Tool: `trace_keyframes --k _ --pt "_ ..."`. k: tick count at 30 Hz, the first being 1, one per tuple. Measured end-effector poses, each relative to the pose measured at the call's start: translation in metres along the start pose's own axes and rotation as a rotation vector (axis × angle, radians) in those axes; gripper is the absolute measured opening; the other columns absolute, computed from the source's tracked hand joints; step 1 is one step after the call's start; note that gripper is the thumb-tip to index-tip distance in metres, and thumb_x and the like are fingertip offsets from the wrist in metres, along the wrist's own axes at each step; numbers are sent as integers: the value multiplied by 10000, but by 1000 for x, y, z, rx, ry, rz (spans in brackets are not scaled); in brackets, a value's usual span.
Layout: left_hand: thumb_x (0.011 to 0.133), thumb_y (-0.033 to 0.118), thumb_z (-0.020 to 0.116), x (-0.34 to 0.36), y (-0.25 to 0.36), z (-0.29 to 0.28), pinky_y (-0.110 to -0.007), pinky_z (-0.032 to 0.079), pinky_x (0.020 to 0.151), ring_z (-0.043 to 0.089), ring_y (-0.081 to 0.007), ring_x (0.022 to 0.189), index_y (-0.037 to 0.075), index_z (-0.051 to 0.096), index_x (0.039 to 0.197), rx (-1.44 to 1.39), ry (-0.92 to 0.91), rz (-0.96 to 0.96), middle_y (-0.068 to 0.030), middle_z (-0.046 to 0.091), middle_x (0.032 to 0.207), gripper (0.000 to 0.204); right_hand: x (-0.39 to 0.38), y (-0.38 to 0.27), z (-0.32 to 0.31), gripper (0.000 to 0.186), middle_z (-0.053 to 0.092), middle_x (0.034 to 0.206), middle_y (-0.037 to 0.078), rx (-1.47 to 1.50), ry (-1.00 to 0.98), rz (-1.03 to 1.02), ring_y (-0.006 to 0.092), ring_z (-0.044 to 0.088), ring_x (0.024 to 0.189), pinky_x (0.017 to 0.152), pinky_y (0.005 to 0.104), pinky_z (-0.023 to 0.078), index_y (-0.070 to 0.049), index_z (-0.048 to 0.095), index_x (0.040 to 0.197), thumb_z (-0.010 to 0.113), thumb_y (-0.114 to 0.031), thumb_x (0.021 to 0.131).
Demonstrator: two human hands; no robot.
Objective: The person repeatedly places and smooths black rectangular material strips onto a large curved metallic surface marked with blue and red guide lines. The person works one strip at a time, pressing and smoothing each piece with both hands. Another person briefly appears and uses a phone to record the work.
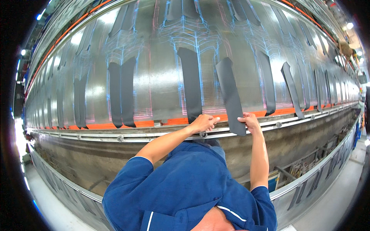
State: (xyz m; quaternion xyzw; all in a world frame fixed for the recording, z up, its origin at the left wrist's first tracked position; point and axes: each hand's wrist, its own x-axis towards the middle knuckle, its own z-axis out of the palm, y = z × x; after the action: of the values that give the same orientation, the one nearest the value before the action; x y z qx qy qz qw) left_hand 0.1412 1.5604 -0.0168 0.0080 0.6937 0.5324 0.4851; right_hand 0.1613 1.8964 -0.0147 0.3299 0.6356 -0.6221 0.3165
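A long dark grey strip (230, 92) of flat sheet material lies at a slant on the table, its near end hanging over the front edge. My right hand (250, 121) pinches the right side of this strip close to its near end, thumb on top. My left hand (204, 123) is just left of the same strip, a small gap away, fingers loosely bent and apart with nothing seen in them. Beyond my left hand lies another dark grey strip (189, 84), its near end curling down by the edge.
Blue and pink outlines show on the shiny grey table (165, 84). More paired dark strips (115, 94) lie to both sides and farther back. An orange band and a white rail (154, 136) with round knobs run along the front edge. Behind me stands another long table (308, 184) with strips.
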Motion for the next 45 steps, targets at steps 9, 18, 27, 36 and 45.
trace_keyframes --k 9,18,27,36,45 --pt "1049 396 721 117 66 -45 -380 632 925 754 -232 1060 1 557 1486 -1022 101 199 -144 747 1249 612 -72 -33 58 796 686 1423 114 284 -559 -284 231 657 1312 1173 401 494 3 479 1588 812 80 868" --pt "969 156 804 193 89 -170 -298 567 767 709 -126 859 7 757 1284 -428 720 302 -58 793 1045 351 12 -14 102 543 775 1242 80 111 -362 -239 175 729 1122 1018 338 566 11 619 1436 773 79 920" --pt "903 381 821 196 116 -231 -419 628 892 814 -274 979 104 840 1079 240 941 81 -84 842 989 328 54 -6 129 207 814 921 37 -125 5 -216 70 684 791 687 273 522 34 787 1084 830 -128 961" --pt "887 384 804 194 121 -251 -448 613 918 798 -285 1004 153 844 1005 318 888 63 -57 844 998 263 67 16 123 163 812 912 30 -16 -89 -224 48 673 798 688 266 525 31 788 1052 796 -121 994" --pt "866 378 854 203 111 -260 -406 606 878 800 -278 947 82 862 987 278 887 137 -118 836 969 320 58 -5 124 165 800 882 22 -67 -81 -193 50 661 772 681 263 521 30 788 1005 814 -132 981"
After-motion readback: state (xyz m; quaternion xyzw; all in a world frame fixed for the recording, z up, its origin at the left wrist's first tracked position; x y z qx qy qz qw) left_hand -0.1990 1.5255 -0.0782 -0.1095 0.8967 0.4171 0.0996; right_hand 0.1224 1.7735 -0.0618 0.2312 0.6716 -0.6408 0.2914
